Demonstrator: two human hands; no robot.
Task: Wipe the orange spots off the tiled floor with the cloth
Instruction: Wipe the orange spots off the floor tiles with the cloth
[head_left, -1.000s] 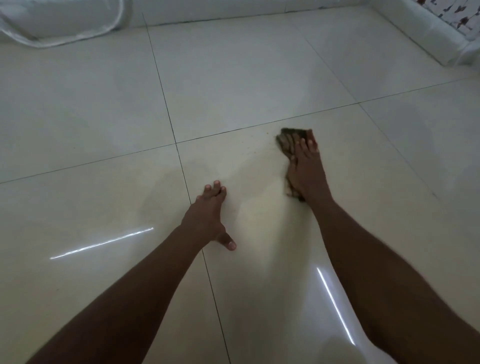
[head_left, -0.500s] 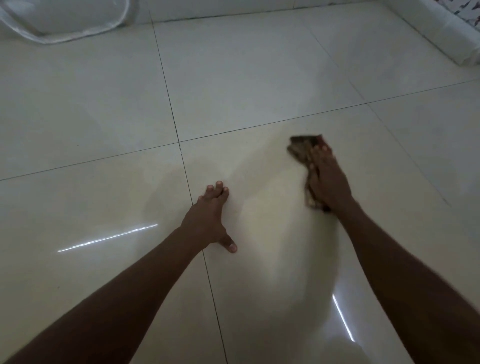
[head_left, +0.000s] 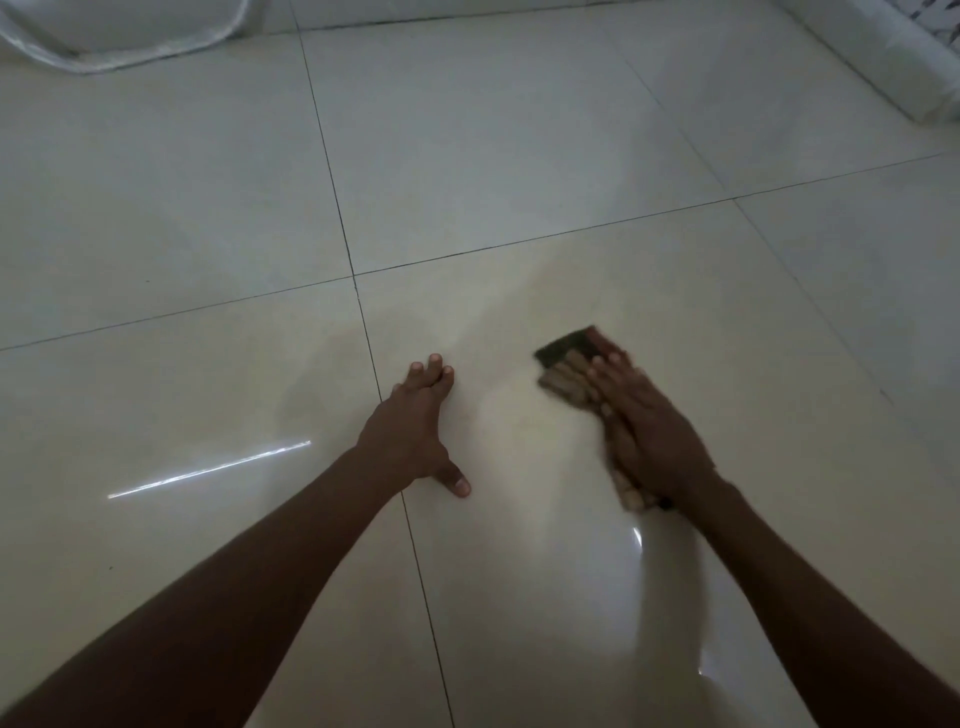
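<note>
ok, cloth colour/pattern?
Head view: the cloth under the right hand looks tan-brown with a ribbed or striped look and a darker far edge; blur hides detail.

Large glossy cream tiles (head_left: 519, 130) are covering the whole floor, and thin dark grout lines (head_left: 332, 192) are crossing near the centre, one running from twelve toward six o'clock, another slanting from nine toward three. The light is staying dim; a bright streak (head_left: 208, 469) is glinting at eight o'clock and smaller glints (head_left: 638, 538) are showing at five. A faint damp-looking sheen is spreading over the middle tile. At eleven o'clock a clear plastic sheet (head_left: 130, 47) is lying bunched against the pale wall base (head_left: 467, 10). At one o'clock a white ledge (head_left: 872, 57) is running diagonally toward the corner.
</note>
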